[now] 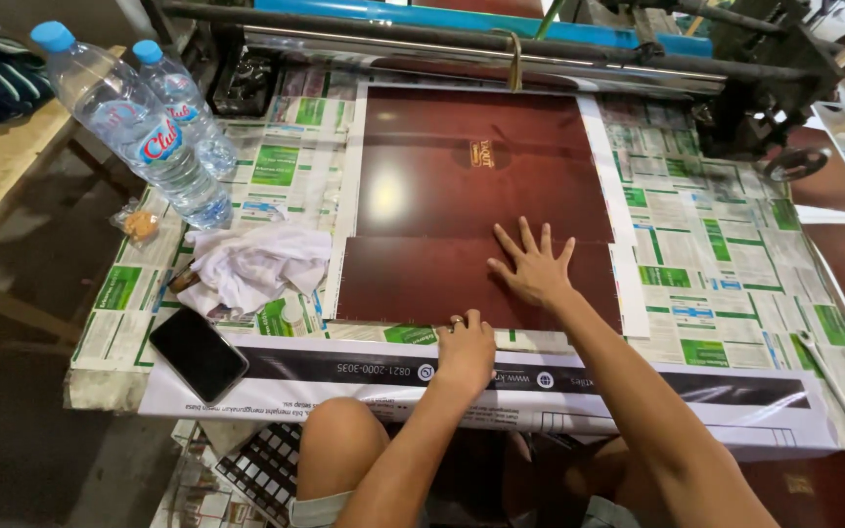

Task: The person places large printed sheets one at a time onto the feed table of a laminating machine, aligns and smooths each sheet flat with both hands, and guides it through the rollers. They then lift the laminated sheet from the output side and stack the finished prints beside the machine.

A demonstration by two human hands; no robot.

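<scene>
a workshop table [735,254] covered in newspaper sheets fills the view, with the dark rollers and blue bar of a machine [501,39] running along its far edge, beyond both hands. a large glossy dark red printed sheet [442,166] lies flat on the papers. the right hand [535,269] rests on the sheet's near right part, palm down, fingers spread wide and flat, gripping nothing. the left hand [466,347] sits just nearer the person, at the sheet's near edge, fingers curled under with a ring showing; whether it pinches the edge cannot be told. under the left wrist lies a long white paper strip with a black band [638,386]. to the left of the left hand are a black phone [198,352] lying flat, a crumpled white cloth [256,264] and, farther off, two clear water bottles with blue caps [139,127]. to the right of the right arm a metal wrench [833,376] lies near the table's edge.
</scene>
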